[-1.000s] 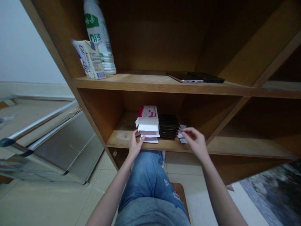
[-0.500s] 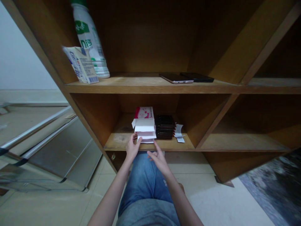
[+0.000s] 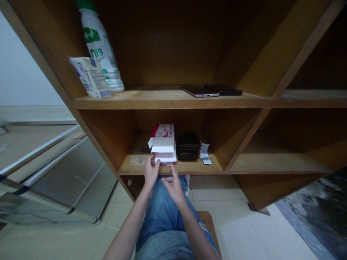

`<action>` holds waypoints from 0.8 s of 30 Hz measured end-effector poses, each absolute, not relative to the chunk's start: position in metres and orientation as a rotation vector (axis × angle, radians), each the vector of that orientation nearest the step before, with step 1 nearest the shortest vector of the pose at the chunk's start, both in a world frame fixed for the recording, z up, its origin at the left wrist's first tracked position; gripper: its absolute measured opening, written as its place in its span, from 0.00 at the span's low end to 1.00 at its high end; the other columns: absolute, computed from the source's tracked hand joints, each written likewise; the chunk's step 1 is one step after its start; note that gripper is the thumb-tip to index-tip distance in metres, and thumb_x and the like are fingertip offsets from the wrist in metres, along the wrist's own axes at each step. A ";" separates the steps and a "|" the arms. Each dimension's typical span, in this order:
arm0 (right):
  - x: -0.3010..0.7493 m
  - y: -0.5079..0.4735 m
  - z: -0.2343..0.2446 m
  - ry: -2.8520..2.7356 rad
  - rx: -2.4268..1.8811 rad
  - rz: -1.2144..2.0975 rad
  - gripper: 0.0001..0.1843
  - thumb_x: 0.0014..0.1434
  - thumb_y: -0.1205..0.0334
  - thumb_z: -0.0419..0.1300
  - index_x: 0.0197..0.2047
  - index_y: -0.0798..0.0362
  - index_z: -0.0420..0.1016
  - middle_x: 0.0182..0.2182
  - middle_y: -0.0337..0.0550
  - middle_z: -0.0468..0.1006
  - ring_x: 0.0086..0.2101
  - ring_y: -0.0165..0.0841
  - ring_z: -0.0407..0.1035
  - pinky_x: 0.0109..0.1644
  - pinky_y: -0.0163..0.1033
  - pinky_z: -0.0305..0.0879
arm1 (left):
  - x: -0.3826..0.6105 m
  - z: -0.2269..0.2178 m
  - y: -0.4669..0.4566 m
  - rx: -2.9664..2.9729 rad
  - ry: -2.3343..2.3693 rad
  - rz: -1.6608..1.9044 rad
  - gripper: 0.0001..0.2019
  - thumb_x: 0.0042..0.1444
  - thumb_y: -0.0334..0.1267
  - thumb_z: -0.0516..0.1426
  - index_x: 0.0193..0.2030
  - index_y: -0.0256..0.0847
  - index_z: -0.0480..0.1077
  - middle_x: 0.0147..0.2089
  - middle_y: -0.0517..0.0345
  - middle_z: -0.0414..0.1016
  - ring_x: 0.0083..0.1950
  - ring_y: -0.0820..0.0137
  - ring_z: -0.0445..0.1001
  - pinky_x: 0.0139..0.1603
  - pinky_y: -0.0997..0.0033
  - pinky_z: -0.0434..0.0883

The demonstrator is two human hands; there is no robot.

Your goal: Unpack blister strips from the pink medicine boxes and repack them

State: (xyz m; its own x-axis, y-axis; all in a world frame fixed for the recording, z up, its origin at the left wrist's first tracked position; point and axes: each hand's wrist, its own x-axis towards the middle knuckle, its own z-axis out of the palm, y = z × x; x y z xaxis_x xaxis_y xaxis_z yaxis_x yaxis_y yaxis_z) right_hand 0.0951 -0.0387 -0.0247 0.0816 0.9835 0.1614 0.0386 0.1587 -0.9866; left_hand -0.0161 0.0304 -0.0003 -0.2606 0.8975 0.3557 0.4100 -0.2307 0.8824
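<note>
A white and pink cardboard box [image 3: 164,130] lies on the lower shelf, its front end open with white flaps sticking out towards me. My left hand [image 3: 151,173] holds the flap at the box's left front corner, thumb on the near side and fingertips partly hidden by the card. Fingers apart, my right hand [image 3: 174,187] has its index fingertip at the right end of the lowest flap and grips nothing. Just right of the box stands a stack of dark, flat packets [image 3: 189,147]. A creased white paper [image 3: 205,153] lies beside that stack.
On the shelf above are a white bottle with a green cap [image 3: 101,50], a small drink carton [image 3: 90,77], a phone [image 3: 200,91] and a black flat item [image 3: 225,90]. A metal-framed rack [image 3: 67,177] stands at left. A wooden divider [image 3: 248,139] bounds this compartment.
The box has turned slightly and its lowest flap is folded further up and in. My right hand has moved left, closer to my left hand. The camera view has shifted a little.
</note>
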 end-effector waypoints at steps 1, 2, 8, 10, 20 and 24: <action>0.095 -0.040 -0.025 -1.255 -1.155 0.996 0.42 0.54 0.56 0.58 0.67 0.41 0.44 0.66 0.52 0.47 0.33 0.30 0.71 0.35 0.38 0.70 | -0.016 0.000 0.030 1.566 1.613 1.491 0.13 0.54 0.43 0.55 0.45 0.42 0.66 0.42 0.53 0.74 0.42 0.64 0.74 0.47 0.61 0.69; 0.096 -0.041 -0.025 -1.270 -1.165 0.989 0.41 0.54 0.56 0.58 0.67 0.41 0.44 0.67 0.51 0.43 0.33 0.30 0.72 0.33 0.37 0.70 | -0.015 0.001 0.029 1.573 1.631 1.477 0.13 0.54 0.45 0.54 0.45 0.42 0.66 0.41 0.54 0.75 0.40 0.65 0.74 0.45 0.61 0.69; 0.103 -0.046 -0.026 -1.532 -1.320 0.838 0.38 0.55 0.60 0.56 0.67 0.42 0.47 0.67 0.48 0.46 0.34 0.31 0.72 0.40 0.41 0.71 | -0.018 0.005 0.023 1.655 1.660 1.378 0.16 0.56 0.50 0.52 0.44 0.41 0.65 0.32 0.58 0.74 0.31 0.66 0.74 0.34 0.66 0.69; 0.103 -0.048 -0.026 -1.581 -1.365 0.791 0.38 0.55 0.61 0.56 0.67 0.41 0.46 0.67 0.47 0.46 0.33 0.31 0.72 0.43 0.42 0.70 | -0.020 0.004 0.017 1.711 1.671 1.376 0.17 0.56 0.50 0.51 0.45 0.41 0.65 0.31 0.57 0.74 0.32 0.65 0.75 0.34 0.66 0.70; 0.098 -0.048 -0.033 -1.716 -1.458 0.606 0.38 0.55 0.64 0.55 0.67 0.42 0.47 0.67 0.45 0.43 0.40 0.36 0.73 0.43 0.42 0.71 | -0.024 -0.001 0.005 1.756 1.734 1.467 0.17 0.58 0.49 0.51 0.48 0.40 0.66 0.37 0.51 0.76 0.37 0.62 0.76 0.41 0.62 0.70; 0.100 -0.048 -0.038 -1.731 -1.410 0.614 0.39 0.56 0.64 0.54 0.68 0.40 0.43 0.68 0.44 0.38 0.44 0.38 0.72 0.45 0.42 0.70 | -0.024 0.000 0.005 1.674 1.702 1.494 0.19 0.59 0.49 0.49 0.50 0.39 0.65 0.38 0.50 0.76 0.38 0.63 0.76 0.41 0.63 0.71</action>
